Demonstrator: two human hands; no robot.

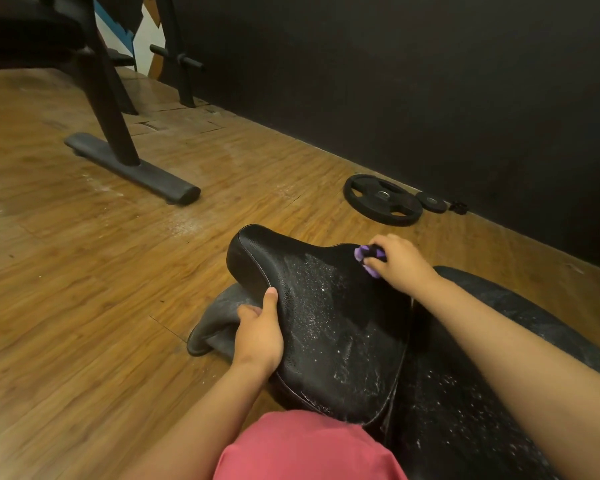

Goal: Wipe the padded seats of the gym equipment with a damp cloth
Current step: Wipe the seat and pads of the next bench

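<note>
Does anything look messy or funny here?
Yes. White specks cover the black seat and the dark pad beside it, so both look dirty. Two weight plates lie loose on the floor by the wall.

Seat near the middle, the rest spread around it on the floor

The seat (326, 306) sits tilted at near centre. It leans against a bigger pad (499, 341) on its right, and another pad (219, 317) pokes out from under its left side. The left hand (260, 334) is on the seat's left edge. The right hand (399, 261) and the cloth (368, 259) are on its far right edge. Beyond that, a weight plate (383, 204) lies flat on the floor (84, 271) close to the wall (395, 81), with a small plate (432, 201) just right of it. A bench foot (132, 169) stands far left, and a rack post (181, 64) is behind it by the wall.
</note>
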